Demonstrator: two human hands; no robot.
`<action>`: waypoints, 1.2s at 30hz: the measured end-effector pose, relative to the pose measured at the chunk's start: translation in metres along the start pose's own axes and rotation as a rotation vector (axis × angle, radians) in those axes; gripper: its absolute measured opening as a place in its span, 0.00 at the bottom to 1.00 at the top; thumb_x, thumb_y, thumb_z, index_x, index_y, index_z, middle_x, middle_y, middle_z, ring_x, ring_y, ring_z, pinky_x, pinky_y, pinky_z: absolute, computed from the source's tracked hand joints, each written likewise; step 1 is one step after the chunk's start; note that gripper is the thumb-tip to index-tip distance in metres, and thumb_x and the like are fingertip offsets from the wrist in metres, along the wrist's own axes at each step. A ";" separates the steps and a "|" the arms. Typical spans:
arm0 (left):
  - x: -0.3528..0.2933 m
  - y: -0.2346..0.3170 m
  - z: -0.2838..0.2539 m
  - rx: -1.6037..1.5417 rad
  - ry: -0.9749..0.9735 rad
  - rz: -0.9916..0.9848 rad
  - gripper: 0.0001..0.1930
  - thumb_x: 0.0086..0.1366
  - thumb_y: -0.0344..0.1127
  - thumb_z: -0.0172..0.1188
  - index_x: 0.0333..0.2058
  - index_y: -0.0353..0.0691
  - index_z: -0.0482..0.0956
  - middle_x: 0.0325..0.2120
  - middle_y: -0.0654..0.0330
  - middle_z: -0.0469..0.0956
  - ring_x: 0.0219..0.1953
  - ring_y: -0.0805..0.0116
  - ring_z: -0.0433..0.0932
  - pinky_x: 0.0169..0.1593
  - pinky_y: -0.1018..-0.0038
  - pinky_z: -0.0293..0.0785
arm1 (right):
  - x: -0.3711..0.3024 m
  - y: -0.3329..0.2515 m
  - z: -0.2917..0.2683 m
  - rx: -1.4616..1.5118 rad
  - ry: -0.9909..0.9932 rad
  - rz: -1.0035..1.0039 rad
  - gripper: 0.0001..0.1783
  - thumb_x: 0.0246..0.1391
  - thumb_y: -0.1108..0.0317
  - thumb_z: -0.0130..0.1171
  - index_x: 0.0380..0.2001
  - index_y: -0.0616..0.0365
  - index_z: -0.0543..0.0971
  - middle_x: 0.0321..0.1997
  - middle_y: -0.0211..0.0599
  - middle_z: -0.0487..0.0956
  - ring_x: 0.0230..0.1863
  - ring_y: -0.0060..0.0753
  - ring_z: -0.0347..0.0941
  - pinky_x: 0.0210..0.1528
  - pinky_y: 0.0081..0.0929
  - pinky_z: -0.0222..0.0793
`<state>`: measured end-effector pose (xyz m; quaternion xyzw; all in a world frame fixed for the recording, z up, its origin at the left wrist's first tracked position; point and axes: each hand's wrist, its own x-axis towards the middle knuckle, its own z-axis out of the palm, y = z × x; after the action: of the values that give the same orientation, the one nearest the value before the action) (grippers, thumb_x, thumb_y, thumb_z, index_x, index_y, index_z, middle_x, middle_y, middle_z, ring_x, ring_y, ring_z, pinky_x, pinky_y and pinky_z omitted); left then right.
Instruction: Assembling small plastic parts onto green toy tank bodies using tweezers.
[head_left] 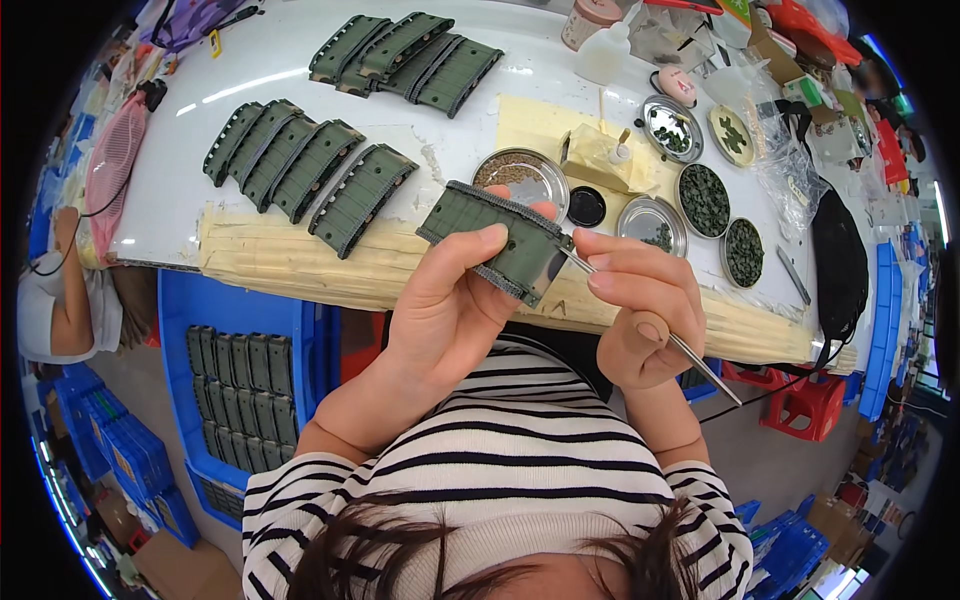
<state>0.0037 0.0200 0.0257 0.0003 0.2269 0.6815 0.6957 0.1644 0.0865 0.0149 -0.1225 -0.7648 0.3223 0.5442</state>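
Observation:
My left hand (445,310) grips a curved green camouflage plastic piece (505,235) by its edges, thumb on top, holding it tilted above the table's front edge. Pinched in my right hand (645,315) are slim metal tweezers (700,367). Their tip meets the right end of the plastic piece, and the fingertips partly hide that spot. Just behind the held piece stand a round metal dish of small brown parts (545,172) and a small black round lid or dish (587,207).
Similar green pieces (363,200) lie in groups on the white table (290,60). Dishes of small dark green parts (704,200) stand at right, near a yellowish block (610,160) and another slim metal tool (795,276). A blue crate (175,310) holds stacked pieces. Someone's arm (65,270) shows far left.

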 end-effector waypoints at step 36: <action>0.004 0.007 -0.006 0.056 -0.080 -0.069 0.21 0.59 0.28 0.52 0.52 0.34 0.68 0.45 0.46 0.76 0.49 0.58 0.76 0.55 0.65 0.72 | -0.001 -0.009 -0.010 0.069 -0.096 0.025 0.23 0.59 0.52 0.53 0.41 0.64 0.78 0.43 0.46 0.77 0.47 0.45 0.77 0.45 0.31 0.74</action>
<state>-0.0055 0.0223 0.0211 0.0394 0.2179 0.6500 0.7270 0.1754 0.0829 0.0214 -0.0977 -0.7768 0.3609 0.5068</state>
